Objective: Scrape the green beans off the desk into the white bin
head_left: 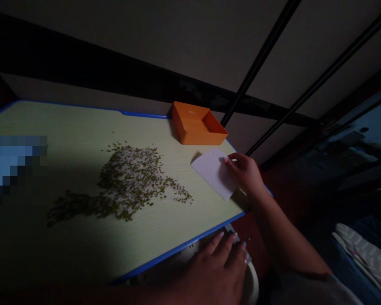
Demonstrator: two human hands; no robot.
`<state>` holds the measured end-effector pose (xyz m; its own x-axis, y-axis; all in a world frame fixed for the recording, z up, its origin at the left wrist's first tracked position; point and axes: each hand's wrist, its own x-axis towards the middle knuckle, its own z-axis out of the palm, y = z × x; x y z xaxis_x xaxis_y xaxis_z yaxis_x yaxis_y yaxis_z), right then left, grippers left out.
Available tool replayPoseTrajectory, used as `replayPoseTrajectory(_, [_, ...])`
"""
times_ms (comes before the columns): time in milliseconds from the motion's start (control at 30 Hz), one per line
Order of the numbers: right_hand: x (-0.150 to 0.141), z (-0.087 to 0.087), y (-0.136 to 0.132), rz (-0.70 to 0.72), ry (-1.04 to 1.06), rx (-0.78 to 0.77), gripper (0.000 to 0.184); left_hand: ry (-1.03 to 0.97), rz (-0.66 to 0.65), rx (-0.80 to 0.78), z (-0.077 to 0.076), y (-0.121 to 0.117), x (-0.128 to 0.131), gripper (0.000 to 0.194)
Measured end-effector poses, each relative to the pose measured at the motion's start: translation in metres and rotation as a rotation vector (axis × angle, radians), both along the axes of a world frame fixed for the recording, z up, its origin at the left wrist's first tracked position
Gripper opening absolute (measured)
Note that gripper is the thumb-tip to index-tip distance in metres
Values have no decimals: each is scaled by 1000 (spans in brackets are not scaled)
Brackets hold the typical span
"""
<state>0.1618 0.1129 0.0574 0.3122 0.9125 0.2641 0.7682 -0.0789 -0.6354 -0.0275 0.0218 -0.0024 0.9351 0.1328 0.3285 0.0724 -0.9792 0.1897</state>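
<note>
My right hand [246, 173] pinches the right side of a white piece of card or stiff paper [212, 171], which is held low over the table's right end. A spread heap of small green beans mixed with white grains [131, 178] lies left of the card, on the pale table [82, 123]. Below the front edge, my left hand [220, 262] is stretched out with its fingers spread, above a pale round container [252, 281]. A few dark beans show beside that hand. Whether it touches the container, I cannot tell.
An orange open box [197, 131] stands at the table's back right corner. Blue edging runs around the tabletop. Behind is a pale panelled wall or cabinet [178, 46]. Folded cloth [365, 250] lies at the lower right. A pixelated patch covers the left edge.
</note>
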Motion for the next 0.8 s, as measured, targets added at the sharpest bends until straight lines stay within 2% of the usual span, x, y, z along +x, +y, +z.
replayPoseTrajectory(100, [11,3,6,-24,11,56,36,1,8,-11,0,0,0,44])
replayPoseTrajectory(233, [27,13,6,-67,241,168,39,-8,18,-7,-1,0,-1,43])
replayPoseTrajectory(333, [34,22,-1,-113,270,246,39,-9,16,11,-2,0,-1,42])
replayPoseTrajectory(433, [31,22,-9,-82,290,160,38,-14,12,19,-1,0,-1,42])
replayPoseTrajectory(567, [15,11,-17,27,366,-18,39,-10,16,27,1,0,-1,43])
replayPoseTrajectory(800, [-9,8,-28,176,315,-157,36,-22,20,19,0,-2,-3,43])
